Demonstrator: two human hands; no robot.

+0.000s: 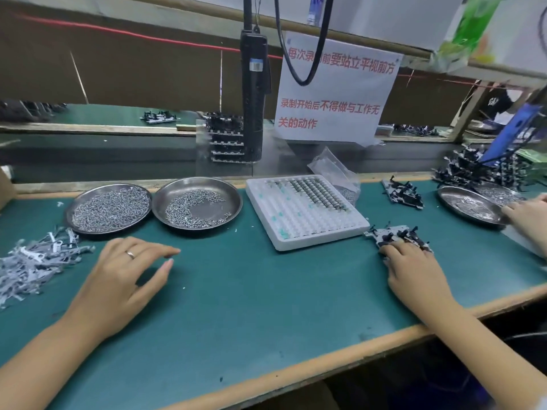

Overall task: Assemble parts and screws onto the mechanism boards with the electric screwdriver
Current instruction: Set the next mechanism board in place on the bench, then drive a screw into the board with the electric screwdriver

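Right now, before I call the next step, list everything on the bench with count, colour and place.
Screw dishes: two, steel, back left, side by side.
Third dish: one, steel, far right.
Part tray: one, white, centre, partly filled.
Metal strips: a pile, grey, left edge.
Mechanism board: one, black and white, under the right hand's fingers.
Second board: one, behind it.
Board heap: black, far right rear.
Screwdriver: one, black, hanging above centre.
Notice: one, white, red text.
Plastic bag: one, clear, behind the tray.
Left hand: open, over the mat.
Right hand: open, fingers on the board.
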